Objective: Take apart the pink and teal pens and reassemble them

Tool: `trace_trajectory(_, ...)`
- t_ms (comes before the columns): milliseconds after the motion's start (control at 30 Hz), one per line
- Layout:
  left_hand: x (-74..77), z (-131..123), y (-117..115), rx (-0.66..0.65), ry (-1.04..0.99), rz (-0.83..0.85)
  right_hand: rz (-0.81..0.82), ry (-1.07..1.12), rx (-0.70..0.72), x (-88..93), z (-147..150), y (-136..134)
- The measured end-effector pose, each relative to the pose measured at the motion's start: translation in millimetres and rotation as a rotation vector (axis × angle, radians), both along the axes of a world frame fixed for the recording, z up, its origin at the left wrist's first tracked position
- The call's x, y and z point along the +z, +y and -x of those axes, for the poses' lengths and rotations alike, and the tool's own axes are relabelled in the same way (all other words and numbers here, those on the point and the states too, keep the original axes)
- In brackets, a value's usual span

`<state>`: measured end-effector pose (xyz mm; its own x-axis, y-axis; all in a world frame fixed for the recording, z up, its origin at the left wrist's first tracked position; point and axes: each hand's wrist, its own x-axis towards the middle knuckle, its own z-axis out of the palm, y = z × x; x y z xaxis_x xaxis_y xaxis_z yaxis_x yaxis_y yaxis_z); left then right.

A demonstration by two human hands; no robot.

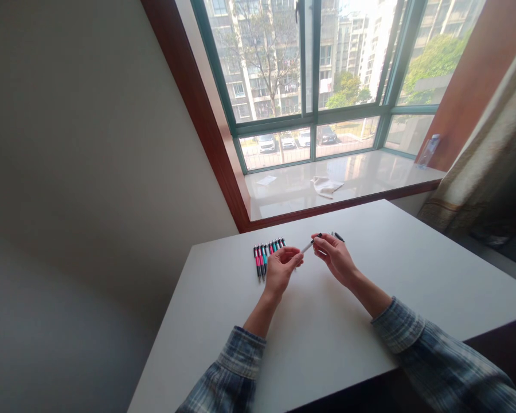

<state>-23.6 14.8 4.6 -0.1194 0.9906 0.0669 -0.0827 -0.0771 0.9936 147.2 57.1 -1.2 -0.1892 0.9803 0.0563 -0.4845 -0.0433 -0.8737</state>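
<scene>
White pen aslant, black end rightward

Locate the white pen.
In the head view, the white pen is held between the left hand and right hand, right of the row of multicoloured pens.

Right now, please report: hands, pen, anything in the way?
Left hand, right hand: both on white pen. Black end at right hand. Pens partly behind left hand; no obstruction seen.

Left hand hides lower ends of the pen row's rightmost pens. Right of row: slim white piece, partly finger-covered; farther right, dark piece, too small to identify.
</scene>
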Motion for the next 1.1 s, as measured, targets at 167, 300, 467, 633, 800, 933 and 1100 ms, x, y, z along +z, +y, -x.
trace_trajectory(167,2.7,2.1,0.2,0.03,-0.006,-0.001,0.023,-0.005,-0.083,-3.0,-1.8,4.8)
trace_trajectory(300,6.9,6.0,0.2,0.052,0.011,-0.004,-0.09,-0.188,-0.273,-5.4,-12.4,15.0)
trace_trajectory(467,9.5,8.3,-2.2,0.052,0.042,-0.005,-0.338,-0.786,-0.625,-13.7,-61.3,34.6)
trace_trajectory(633,8.4,8.5,-4.6,0.034,0.07,-0.019,-0.303,-1.267,-0.663,-35.5,-116.4,44.6)
trace_trajectory(800,7.7,9.1,-3.9,0.018,0.084,-0.037,-0.318,-1.54,-0.552,-46.6,-125.1,41.3)
trace_trajectory(933,10.4,9.0,-4.2,0.025,0.083,-0.044,-0.293,-1.466,-0.495,-42.5,-119.5,38.3)
trace_trajectory(1100,12.1,7.8,-5.2,0.025,0.08,-0.046,-0.271,-1.409,-0.437,-37.4,-119.2,36.6)
